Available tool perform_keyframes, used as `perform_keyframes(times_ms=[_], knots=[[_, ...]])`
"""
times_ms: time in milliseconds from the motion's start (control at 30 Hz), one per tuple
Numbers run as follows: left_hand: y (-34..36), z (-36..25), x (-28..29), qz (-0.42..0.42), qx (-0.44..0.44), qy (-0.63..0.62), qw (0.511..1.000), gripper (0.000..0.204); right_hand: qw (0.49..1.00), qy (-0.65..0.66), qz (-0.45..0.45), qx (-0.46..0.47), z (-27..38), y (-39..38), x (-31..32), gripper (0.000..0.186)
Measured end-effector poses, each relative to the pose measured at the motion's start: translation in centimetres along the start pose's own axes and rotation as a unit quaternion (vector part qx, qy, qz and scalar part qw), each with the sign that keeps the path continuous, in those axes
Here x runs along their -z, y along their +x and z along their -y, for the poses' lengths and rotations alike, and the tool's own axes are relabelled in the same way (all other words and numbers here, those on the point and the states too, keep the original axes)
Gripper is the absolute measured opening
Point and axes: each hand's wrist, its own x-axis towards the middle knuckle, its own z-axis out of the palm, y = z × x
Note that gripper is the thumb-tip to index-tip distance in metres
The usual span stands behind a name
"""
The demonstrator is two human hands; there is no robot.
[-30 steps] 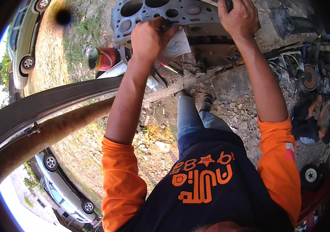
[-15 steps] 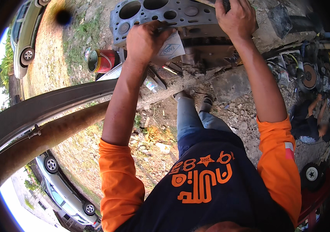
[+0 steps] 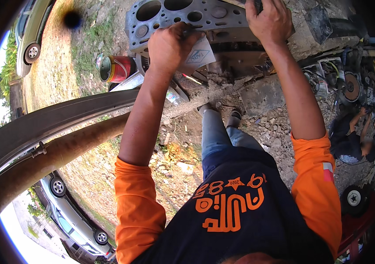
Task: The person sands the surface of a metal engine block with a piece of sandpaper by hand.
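A grey engine block (image 3: 176, 24) with large round bores and smaller holes in its flat top lies in front of me. My left hand (image 3: 168, 49) is closed at the block's near edge, pinching a pale sheet (image 3: 200, 53) with a blue printed mark, which looks like sandpaper backing. The sheet hangs down over the block's near side. At the block's right end, my right hand (image 3: 270, 21) is closed with its fingers curled against a dark piece. A flat bar-like edge shows beside those fingers, but the top of the picture cuts it off.
A red and yellow can (image 3: 121, 69) stands left of the block, near a clear bottle (image 3: 174, 97). A rusty pipe (image 3: 64, 149) and a dark beam cross at left. Another person (image 3: 352, 134) works among machine parts at right. Cars (image 3: 75, 220) are parked at left.
My left hand has shifted slightly right along the block's edge, carrying the sheet with it. My right hand has barely moved.
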Motion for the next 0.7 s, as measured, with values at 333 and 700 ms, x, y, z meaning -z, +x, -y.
perform_keyframes(times_ms=[333,700], knots=[[0.2,0.3,0.3,0.025,0.016,0.007,1.000,0.032,1.000,0.000,0.001,-0.005,0.0,-0.1,0.0,0.023],[0.7,0.1,0.6,0.056,0.012,0.013,0.998,0.033,1.000,-0.007,0.000,0.002,0.2,0.1,0.2,0.022]])
